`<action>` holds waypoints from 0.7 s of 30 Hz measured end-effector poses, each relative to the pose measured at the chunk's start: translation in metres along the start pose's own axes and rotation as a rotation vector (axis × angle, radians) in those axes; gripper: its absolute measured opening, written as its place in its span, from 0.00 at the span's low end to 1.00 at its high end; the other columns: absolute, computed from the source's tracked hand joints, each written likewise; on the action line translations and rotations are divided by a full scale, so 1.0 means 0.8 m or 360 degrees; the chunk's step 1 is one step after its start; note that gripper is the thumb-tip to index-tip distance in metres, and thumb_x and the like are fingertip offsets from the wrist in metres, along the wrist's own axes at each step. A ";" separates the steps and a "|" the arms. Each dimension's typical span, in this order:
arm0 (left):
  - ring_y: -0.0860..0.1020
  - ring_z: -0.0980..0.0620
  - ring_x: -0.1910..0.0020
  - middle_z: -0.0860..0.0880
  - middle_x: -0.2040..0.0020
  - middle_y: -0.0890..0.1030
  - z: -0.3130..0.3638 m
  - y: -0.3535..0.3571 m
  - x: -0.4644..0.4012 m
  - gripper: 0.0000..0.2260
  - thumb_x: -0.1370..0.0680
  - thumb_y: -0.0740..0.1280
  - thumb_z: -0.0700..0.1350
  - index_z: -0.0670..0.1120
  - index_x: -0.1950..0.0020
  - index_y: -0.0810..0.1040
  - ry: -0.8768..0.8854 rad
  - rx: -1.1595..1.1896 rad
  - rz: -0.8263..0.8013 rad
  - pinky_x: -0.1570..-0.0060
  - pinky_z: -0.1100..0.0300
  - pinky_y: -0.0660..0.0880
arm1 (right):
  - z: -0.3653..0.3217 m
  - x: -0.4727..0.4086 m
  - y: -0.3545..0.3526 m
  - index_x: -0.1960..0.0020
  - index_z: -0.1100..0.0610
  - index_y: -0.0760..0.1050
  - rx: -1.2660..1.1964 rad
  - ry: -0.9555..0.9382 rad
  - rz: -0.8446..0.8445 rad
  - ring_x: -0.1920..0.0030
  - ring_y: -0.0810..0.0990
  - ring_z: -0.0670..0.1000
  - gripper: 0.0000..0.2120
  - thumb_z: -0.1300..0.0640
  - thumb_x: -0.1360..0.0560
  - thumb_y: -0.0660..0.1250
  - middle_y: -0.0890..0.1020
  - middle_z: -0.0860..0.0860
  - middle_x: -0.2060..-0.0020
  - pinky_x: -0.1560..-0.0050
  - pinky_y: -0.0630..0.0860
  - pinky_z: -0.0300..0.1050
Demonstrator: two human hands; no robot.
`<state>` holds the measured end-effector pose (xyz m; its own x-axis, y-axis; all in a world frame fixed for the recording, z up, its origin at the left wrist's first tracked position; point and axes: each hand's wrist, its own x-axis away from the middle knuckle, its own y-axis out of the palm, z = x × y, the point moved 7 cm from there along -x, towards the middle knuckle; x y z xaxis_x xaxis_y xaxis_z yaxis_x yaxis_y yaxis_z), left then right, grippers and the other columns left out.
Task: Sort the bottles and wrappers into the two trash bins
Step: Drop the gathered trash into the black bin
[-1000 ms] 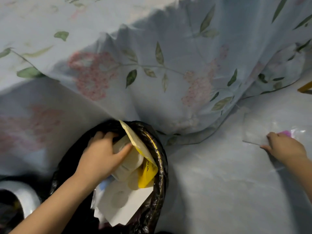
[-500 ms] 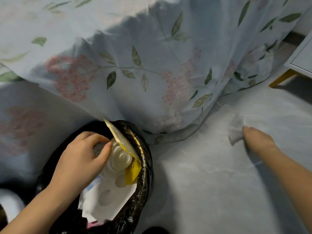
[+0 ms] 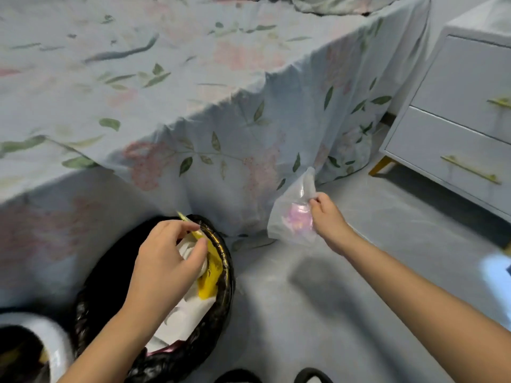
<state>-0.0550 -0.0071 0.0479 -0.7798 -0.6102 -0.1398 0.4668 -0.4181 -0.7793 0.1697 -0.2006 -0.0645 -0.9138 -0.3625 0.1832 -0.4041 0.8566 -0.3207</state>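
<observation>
Right grip: your right hand [image 3: 327, 217] pinches a clear plastic wrapper [image 3: 293, 214] between thumb and fingertips, closed on its right edge, and holds it up off the floor.
Left grip: your left hand [image 3: 166, 261] is half curled over the black-lined bin [image 3: 221, 294], thumb and fingers closing around a pale item at the top of the pile; whether they actually clamp it, you cannot tell from this angle.
Wrapper: see-through, crumpled, with a pink patch inside it; it hangs in the air to the right of the black-lined bin, in front of the draped bedsheet [image 3: 235, 139].
Black-lined bin: round, lined with a shiny black bag, standing on the floor against the foot of the hanging sheet; it already holds white paper packaging [image 3: 182, 319] and a yellow packet [image 3: 210, 277] leaning on its right rim.
Second bin: a white-rimmed bin [image 3: 52, 344] sits at the lower left, just beside the black-lined one, only partly in view.
Floor: grey and smooth [image 3: 318, 313], under both forearms.
Surroundings: a white drawer unit [image 3: 456, 114] with gold handles stands at the right, well apart from the bins.
Bottles: you cannot make any out clearly.
</observation>
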 end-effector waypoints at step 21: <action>0.84 0.47 0.60 0.43 0.58 0.86 0.006 -0.119 0.077 0.09 0.36 0.74 0.44 0.45 0.58 0.87 -0.0643 0.1753 -0.0475 0.53 0.51 0.80 | -0.289 0.242 0.097 0.30 0.39 0.58 -0.0338 -0.0063 -0.0763 0.47 0.80 0.51 0.27 0.50 0.23 0.66 0.78 0.53 0.42 0.49 0.79 0.51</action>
<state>-0.1455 -0.0081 0.1168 -0.8226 -0.4761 0.3107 0.5490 -0.8072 0.2167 -0.0292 -0.1193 0.1608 -0.6310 -0.7418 0.2269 -0.7637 0.6455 -0.0134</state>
